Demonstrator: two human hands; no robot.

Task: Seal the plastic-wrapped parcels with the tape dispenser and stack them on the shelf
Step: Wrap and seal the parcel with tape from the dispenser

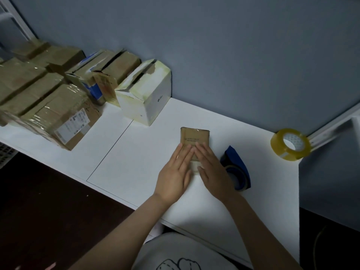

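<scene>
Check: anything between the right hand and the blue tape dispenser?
Nothing visible. The tape dispenser lies on the table immediately right of the right hand, partly hidden behind it. That hand and the left hand rest flat on the small parcel.

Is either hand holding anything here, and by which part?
Nothing is gripped. The left hand and right hand press flat, fingers straight, on the near half of the parcel top.

white table | small parcel | blue tape dispenser just beside | tape roll right | cardboard boxes left
</scene>
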